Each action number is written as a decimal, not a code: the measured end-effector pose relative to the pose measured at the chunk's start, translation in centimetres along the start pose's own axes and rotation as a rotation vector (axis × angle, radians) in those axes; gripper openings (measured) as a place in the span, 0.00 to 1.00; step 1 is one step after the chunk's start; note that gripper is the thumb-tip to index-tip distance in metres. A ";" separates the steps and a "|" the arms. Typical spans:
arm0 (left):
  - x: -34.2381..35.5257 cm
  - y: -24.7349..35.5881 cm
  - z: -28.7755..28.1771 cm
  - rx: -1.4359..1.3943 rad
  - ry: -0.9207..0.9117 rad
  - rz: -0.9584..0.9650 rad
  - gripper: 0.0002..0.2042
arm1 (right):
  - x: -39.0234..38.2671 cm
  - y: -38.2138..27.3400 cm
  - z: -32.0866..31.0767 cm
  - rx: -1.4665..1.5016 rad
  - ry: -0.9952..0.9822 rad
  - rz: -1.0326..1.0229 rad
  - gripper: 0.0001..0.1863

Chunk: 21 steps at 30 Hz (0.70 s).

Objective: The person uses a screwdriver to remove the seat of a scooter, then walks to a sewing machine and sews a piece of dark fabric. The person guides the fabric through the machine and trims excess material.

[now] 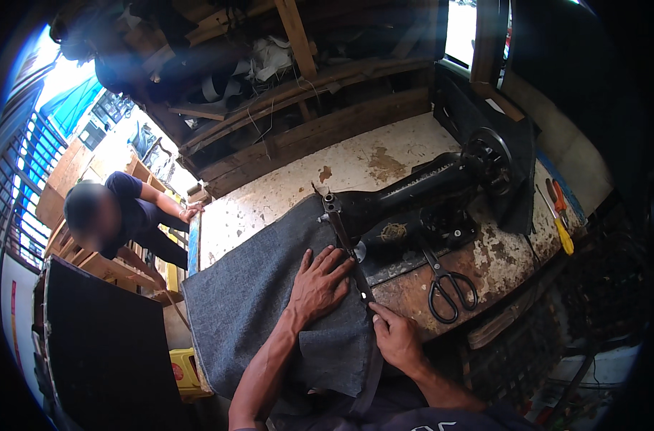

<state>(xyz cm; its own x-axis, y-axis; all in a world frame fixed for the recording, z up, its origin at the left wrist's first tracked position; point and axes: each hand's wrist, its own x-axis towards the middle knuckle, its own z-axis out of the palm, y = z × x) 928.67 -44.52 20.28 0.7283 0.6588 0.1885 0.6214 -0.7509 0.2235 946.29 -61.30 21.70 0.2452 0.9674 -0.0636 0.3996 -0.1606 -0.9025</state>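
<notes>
- We find the left hand point(321, 284) flat on the grey cloth point(241, 302), fingers slightly spread. We judge the fingertips near enough the needle end of the sewing machine point(413, 190) to be hurt should the cloth lurch.
- We note the right hand point(400, 339) with its index finger at the edge of the dark strip point(362, 282); whether the thumb pinches it, we cannot tell. A loose hold could let the strip skew.
- We place the cloth left of the machine, covering part of the table point(269, 197) and draping toward the worker. Its weight could drag it askew; folds could catch underneath.
- We record scissors point(438, 271) beside the machine (loops toward the worker); a sweeping forearm could knock them.
- We see coarse, matt, creased cloth; a narrow, straight strip; black metal with a rounded arm; a blotched, flaking tabletop.
</notes>
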 end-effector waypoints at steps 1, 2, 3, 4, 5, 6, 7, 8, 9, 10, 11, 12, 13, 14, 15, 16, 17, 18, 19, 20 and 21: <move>0.1 -0.1 0.0 0.013 0.005 0.006 0.24 | -0.1 -0.2 0.0 0.005 0.014 -0.028 0.18; 0.1 -0.2 0.0 0.037 0.012 0.017 0.24 | -0.2 -0.4 0.0 0.002 0.028 -0.049 0.18; 0.1 -0.2 0.1 0.030 0.019 0.034 0.24 | -0.4 -0.5 -0.1 -0.015 0.051 -0.066 0.18; 0.1 -0.3 0.1 0.035 0.032 0.056 0.24 | -0.6 -0.7 -0.1 -0.003 0.052 -0.087 0.18; 0.1 -0.4 0.2 0.048 0.041 0.073 0.24 | -0.8 -0.7 -0.2 -0.006 0.059 -0.108 0.18; 0.0 -0.5 0.2 0.039 0.084 0.100 0.23 | -1.0 -0.8 -0.2 -0.015 0.075 -0.138 0.18; 0.1 -0.5 0.3 0.033 0.077 0.105 0.24 | -1.1 -0.8 -0.3 -0.005 0.076 -0.128 0.18; 0.1 -0.6 0.4 0.034 0.070 0.102 0.24 | -1.3 -0.7 -0.3 -0.005 0.084 -0.128 0.18; 0.2 -0.7 0.4 0.036 0.066 0.097 0.25 | -1.4 -0.6 -0.3 -0.017 0.092 -0.163 0.18; 0.2 -0.7 0.4 0.033 0.073 0.104 0.24 | -1.4 -0.4 -0.4 0.003 0.090 -0.111 0.18; 0.3 -0.7 0.4 0.029 0.081 0.105 0.24 | -1.4 -0.2 -0.3 0.010 0.084 -0.093 0.18; 0.3 -0.6 0.3 0.032 0.078 0.099 0.24 | -1.4 0.0 -0.4 -0.011 0.083 -0.090 0.18; 0.4 -0.5 0.1 0.025 0.090 0.103 0.24 | -1.4 0.2 -0.3 0.012 0.072 -0.066 0.18; 0.5 -0.2 -0.1 0.026 0.090 0.101 0.24 | -1.3 0.4 -0.5 0.009 0.067 -0.057 0.18; 0.5 0.2 -0.4 0.032 0.067 0.077 0.24 | -1.2 0.6 -0.4 -0.019 0.076 -0.024 0.18; 0.4 0.8 -0.8 0.013 0.071 0.080 0.24 | -1.1 0.8 -0.6 0.006 0.051 -0.025 0.18; 0.1 1.6 -1.1 0.000 0.049 0.063 0.23 | -1.0 0.9 -0.7 0.008 0.040 -0.002 0.17; -0.2 2.4 -1.4 0.004 0.020 0.043 0.23 | -0.9 1.0 -0.8 0.014 0.030 0.026 0.17; -0.5 3.3 -1.8 -0.030 -0.007 0.054 0.23 | -0.9 1.0 -1.1 -0.002 0.035 0.015 0.17; -0.9 4.2 -2.0 -0.050 -0.036 0.058 0.23 | -0.8 0.9 -1.1 -0.020 0.037 0.005 0.17; -1.2 5.1 -2.1 -0.064 -0.043 0.075 0.23 | -0.8 0.9 -1.3 -0.039 0.037 -0.007 0.17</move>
<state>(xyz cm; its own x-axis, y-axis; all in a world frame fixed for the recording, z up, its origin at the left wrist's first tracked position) 930.31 -49.04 23.18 0.7848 0.5971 0.1660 0.5460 -0.7928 0.2709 947.59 -62.48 21.52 0.2749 0.9606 -0.0409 0.4356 -0.1624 -0.8854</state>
